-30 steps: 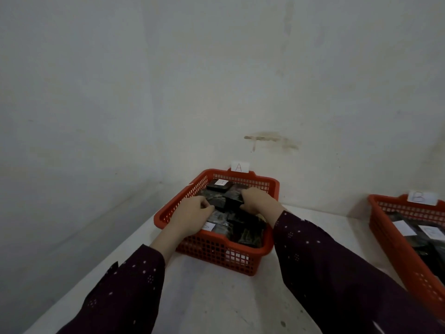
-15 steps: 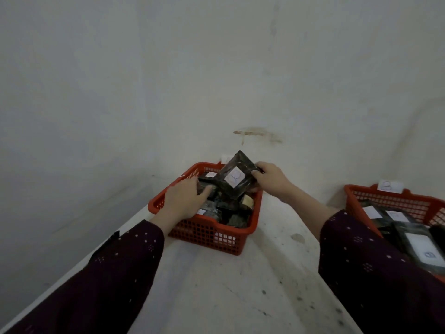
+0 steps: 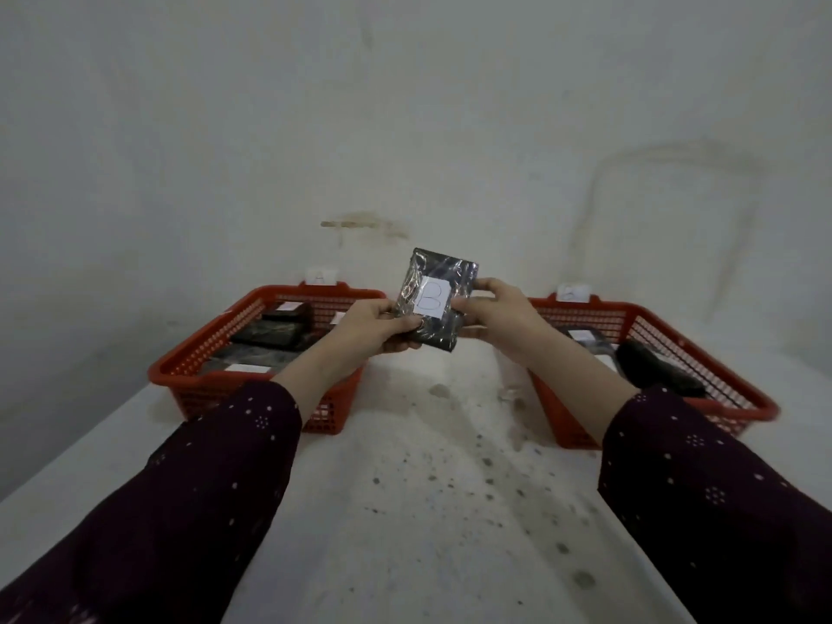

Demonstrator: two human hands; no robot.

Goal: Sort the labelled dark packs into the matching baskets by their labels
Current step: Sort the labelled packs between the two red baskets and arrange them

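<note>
A dark shiny pack (image 3: 443, 274) with a white label reading B is held upright in the air between the two baskets. My left hand (image 3: 369, 328) grips its lower left edge and my right hand (image 3: 495, 315) pinches its right edge. The left red basket (image 3: 202, 353) carries a tag marked A (image 3: 320, 277) on its back rim and holds several dark packs (image 3: 268, 333). The right red basket (image 3: 702, 353) carries a tag marked B (image 3: 572, 292) and holds dark packs (image 3: 655, 367) too.
Both baskets sit on a white, speckled table (image 3: 427, 511) against a pale wall (image 3: 405, 105). The table's left edge runs diagonally at the lower left. A bare strip of table separates the baskets.
My right hand lifted a pack out of the left basket and carried it right. My left hand left the basket and took hold of it as well. The view swung right, showing both baskets.
</note>
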